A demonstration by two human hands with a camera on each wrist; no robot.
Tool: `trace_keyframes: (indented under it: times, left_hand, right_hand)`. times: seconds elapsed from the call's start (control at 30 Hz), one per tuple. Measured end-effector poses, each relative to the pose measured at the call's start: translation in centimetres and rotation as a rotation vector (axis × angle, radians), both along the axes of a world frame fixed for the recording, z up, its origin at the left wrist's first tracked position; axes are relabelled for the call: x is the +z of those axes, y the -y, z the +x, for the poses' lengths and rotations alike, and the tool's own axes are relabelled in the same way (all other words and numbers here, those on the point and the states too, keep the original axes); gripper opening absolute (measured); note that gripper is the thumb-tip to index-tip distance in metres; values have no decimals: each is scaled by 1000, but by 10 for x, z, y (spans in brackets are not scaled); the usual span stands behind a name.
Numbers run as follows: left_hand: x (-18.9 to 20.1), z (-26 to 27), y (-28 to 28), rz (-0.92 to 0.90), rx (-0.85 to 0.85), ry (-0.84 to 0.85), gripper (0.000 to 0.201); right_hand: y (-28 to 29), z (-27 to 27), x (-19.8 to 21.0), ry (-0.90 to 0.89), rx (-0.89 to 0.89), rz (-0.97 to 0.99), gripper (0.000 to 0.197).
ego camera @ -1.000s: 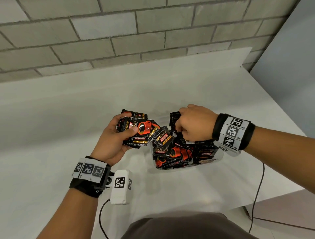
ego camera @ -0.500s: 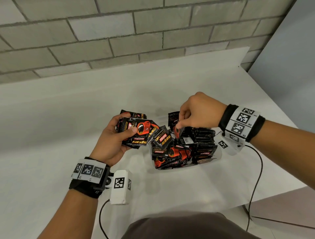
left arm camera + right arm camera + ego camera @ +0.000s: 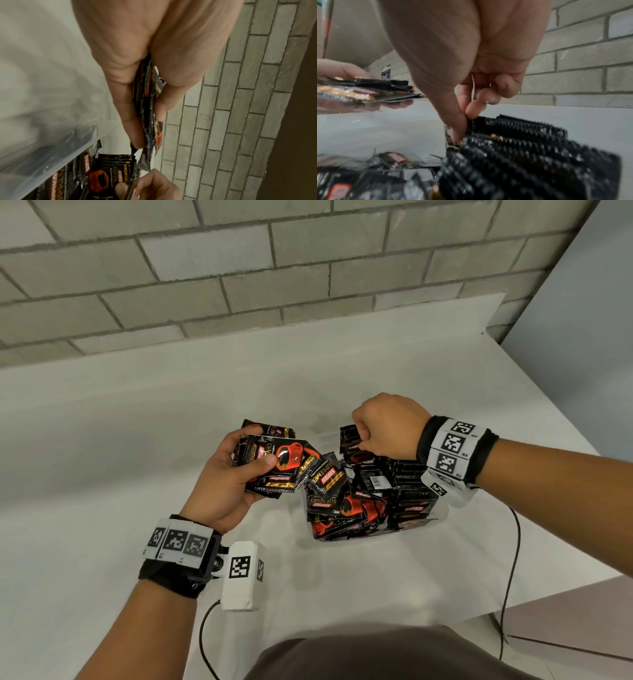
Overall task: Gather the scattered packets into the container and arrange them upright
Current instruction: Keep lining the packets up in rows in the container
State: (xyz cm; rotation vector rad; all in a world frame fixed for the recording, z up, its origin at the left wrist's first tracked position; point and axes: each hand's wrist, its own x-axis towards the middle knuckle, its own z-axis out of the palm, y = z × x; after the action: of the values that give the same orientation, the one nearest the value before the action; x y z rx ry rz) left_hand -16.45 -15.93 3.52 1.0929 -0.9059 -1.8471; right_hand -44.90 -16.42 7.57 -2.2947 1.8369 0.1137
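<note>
White table (image 3: pixel 137 440), broad bare surface left of and behind clear container (image 3: pixel 442 513) near its front right edge, holding upright-edged packets (image 3: pixel 411 494); left hand (image 3: pixel 219 484) grips flat stack (image 3: pixel 274 463); right hand (image 3: pixel 387 429) pinches one upright packet (image 3: pixel 349 440).

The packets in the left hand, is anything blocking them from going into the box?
Nothing solid blocks the way. The left hand holds its packets just beside the box. But loose packets lie jumbled in the box's near side, and the right hand is over the upright row.
</note>
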Motion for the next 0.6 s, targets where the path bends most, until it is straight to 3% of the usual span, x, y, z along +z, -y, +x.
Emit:
trace_keyframes:
  times: [0.17, 0.33, 0.47, 0.53, 0.6]
  left_hand:
    - [-1, 0, 0, -3, -6, 6, 55]
    - [2, -2, 0, -1, -9, 3, 56]
    - [8, -9, 0, -19, -14, -9, 60]
    - [12, -15, -1, -33, -10, -40, 63]
    - [16, -20, -1, -37, -9, -90, 62]
  right_hand:
    - [3, -1, -7, -106, -15, -36, 14]
    - [2, -6, -3, 3, -48, 16, 12]
    - [-14, 3, 17, 432, -94, 45, 10]
    - [-26, 12, 30, 649, -126, 78, 23]
    - [-36, 20, 36, 736, -121, 191, 45]
